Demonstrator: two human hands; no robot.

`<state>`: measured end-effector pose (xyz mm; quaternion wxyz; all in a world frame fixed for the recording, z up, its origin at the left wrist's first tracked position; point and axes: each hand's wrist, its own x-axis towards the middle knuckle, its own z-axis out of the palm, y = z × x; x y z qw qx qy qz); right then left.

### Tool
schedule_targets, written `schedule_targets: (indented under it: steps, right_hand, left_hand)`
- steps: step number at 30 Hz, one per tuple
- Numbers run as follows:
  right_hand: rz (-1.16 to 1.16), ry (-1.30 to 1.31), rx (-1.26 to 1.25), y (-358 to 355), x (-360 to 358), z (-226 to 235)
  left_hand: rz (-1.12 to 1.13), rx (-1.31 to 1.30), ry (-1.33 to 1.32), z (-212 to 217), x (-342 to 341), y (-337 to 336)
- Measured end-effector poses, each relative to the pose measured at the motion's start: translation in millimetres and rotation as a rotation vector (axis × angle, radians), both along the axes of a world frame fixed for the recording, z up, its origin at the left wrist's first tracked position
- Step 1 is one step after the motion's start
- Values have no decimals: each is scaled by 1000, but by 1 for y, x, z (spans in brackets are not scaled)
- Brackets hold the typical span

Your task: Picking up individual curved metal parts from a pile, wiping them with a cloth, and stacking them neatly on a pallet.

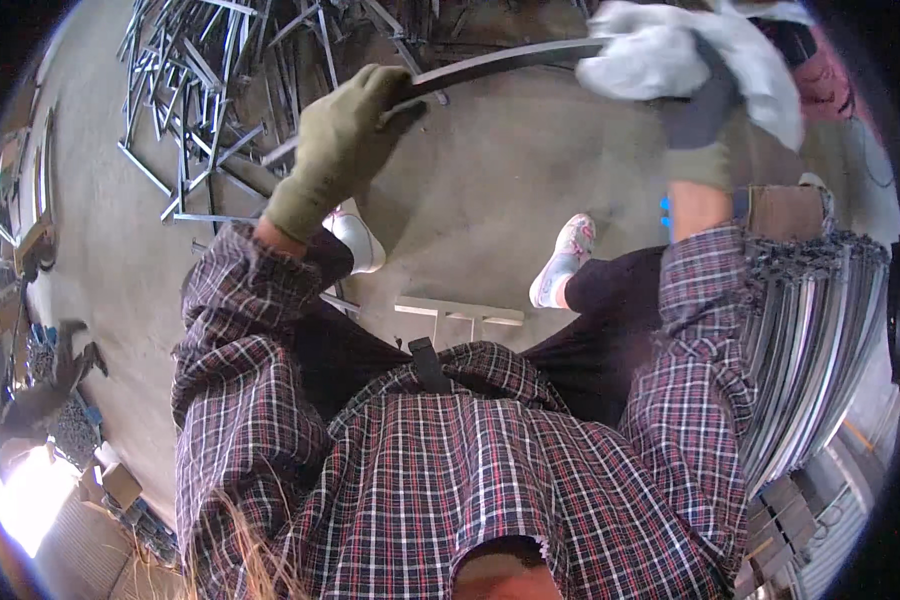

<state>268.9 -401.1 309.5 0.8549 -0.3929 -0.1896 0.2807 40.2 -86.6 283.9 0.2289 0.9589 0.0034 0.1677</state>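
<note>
My left hand (pixel 342 145), in an olive work glove, is closed around a long dark metal bar (pixel 505 63). The bar is held out ahead of me, and its left end shows past the glove. My right hand (pixel 705 110), in a glove with a dark palm, is closed on a bunched white cloth (pixel 645 62). That cloth covers the right part of the bar, and some of it hangs down beyond my hand. Motion blurs the right fingers a little.
Many loose metal frames (pixel 195 110) lie heaped on the floor at the far left. A tall stack of metal bars (pixel 805 340) stands at my right, with a brown cardboard piece (pixel 788 212) on top. Beneath me is a small pale stool (pixel 460 311). Another person (pixel 58 385) is at the left.
</note>
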Motion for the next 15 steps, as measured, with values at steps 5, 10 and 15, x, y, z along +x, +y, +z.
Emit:
schedule_targets:
  steps: [5,10,15]
  right_hand:
    - [-102,-677,-266,110,-103,-48]
    - [267,12,-29,-25,81,-26]
    - [32,104,-39,11,46,-56]
  left_hand:
    - [-43,69,25,4,-3,-8]
    - [-42,-98,74,7,-14,20]
    - [-6,-172,202,11,-5,13]
